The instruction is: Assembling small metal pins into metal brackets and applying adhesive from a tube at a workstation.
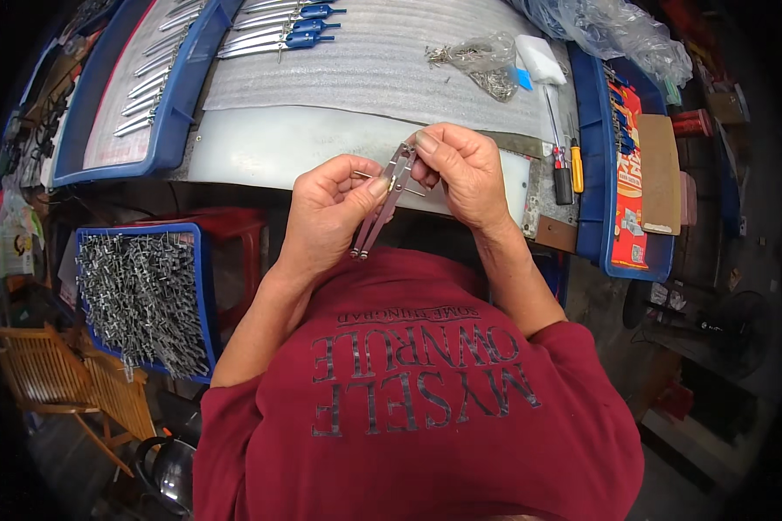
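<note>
My left hand [326, 213] is closed on a slim, hinged metal linkage [376, 224], held tilted between thumb and fingers in front of my chest. The linkage has two long side bars with rivets, and a thin rod sticks out crosswise near its middle. At its upper end, my right hand [469, 169] is closed, thumb and forefinger pinched together against the metal. Whatever small part those fingertips may hold is hidden. Both hands are over the near edge of a white board [278, 143] on the bench.
Foam sheeting [374, 61] bears blue-ended silver tools [274, 39] and a clear bag of small metal parts [493, 74]. A black-and-red screwdriver [562, 178] and a yellow-handled one [576, 174] lie right. Blue trays flank the bench; a blue crate [204, 300] of metal linkages stands lower left.
</note>
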A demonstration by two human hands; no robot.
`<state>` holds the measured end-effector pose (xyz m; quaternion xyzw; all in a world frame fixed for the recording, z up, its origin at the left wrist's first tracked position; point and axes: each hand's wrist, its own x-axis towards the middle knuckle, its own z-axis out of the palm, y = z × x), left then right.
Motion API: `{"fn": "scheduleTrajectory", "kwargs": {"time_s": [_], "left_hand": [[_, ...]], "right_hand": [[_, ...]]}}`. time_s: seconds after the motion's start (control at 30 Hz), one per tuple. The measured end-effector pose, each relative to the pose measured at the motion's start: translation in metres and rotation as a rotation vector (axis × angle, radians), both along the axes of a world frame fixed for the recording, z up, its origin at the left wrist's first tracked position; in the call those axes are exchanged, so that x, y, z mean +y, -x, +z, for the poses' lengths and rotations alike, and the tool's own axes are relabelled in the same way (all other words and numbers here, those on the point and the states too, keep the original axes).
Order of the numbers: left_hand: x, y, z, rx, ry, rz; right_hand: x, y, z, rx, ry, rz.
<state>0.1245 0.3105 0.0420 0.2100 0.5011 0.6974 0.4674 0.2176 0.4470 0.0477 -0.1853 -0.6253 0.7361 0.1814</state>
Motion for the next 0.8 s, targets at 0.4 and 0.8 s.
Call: {"fn": "scheduleTrajectory", "kwargs": {"time_s": [0.4, 0.8], "left_hand": [[0.009, 0.010, 0.002, 0.017, 0.014, -0.012], [0.011, 0.010, 0.002, 0.012, -0.007, -0.002]], "right_hand": [[0.009, 0.007, 0.004, -0.036, -0.089, 0.004], [0.009, 0.011, 0.003, -0.034, -0.086, -0.052]]}}
